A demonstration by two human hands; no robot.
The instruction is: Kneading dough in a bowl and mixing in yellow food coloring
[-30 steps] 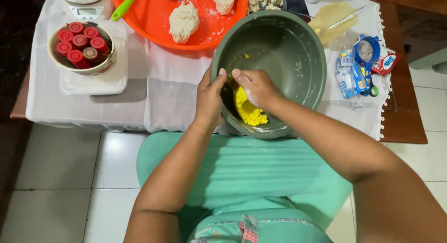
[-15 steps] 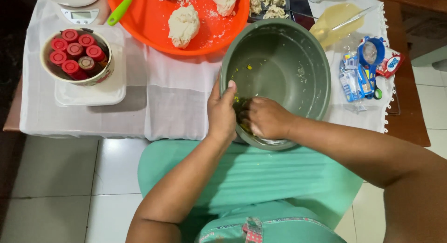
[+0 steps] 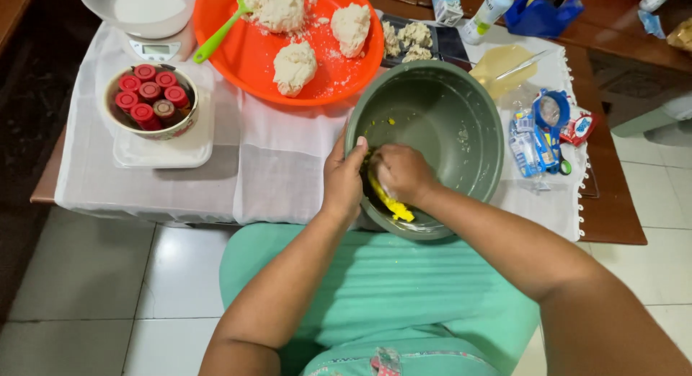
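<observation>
A grey-green bowl (image 3: 461, 124) is steadied at the near edge of the desk (image 3: 620, 203) by the left hand (image 3: 344, 183), whose fingers are hooked over the bowl's left rim, thumb inside. Inside the bowl, near its near-left wall, yellow dough (image 3: 393, 203) is pressed under the right hand (image 3: 401, 173), fingers curled closed upon it. Farther left, an orange tray (image 3: 245, 51) with pale dough lumps (image 3: 295, 66) is seen. At the far left, a small bowl of red-capped bottles (image 3: 148, 102) is set on a white cloth (image 3: 281, 167).
</observation>
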